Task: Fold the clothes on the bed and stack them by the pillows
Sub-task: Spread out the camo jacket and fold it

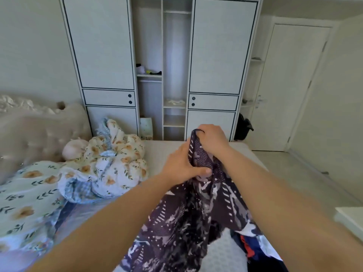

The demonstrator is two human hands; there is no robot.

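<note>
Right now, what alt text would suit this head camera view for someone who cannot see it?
Both hands, left hand and right hand, grip a bunched dark patterned garment lifted above a bed. A crumpled floral duvet lies left; a white wardrobe stands behind.

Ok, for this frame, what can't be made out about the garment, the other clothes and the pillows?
- Dark patterned garment, head view: bunched between left hand and right hand; its type is unclear, its lower part cut by the bottom edge.
- Other clothes: cut off at the bottom edge, partly behind the right forearm.
- Pillows: blurred; floral bedding covers part.
</note>
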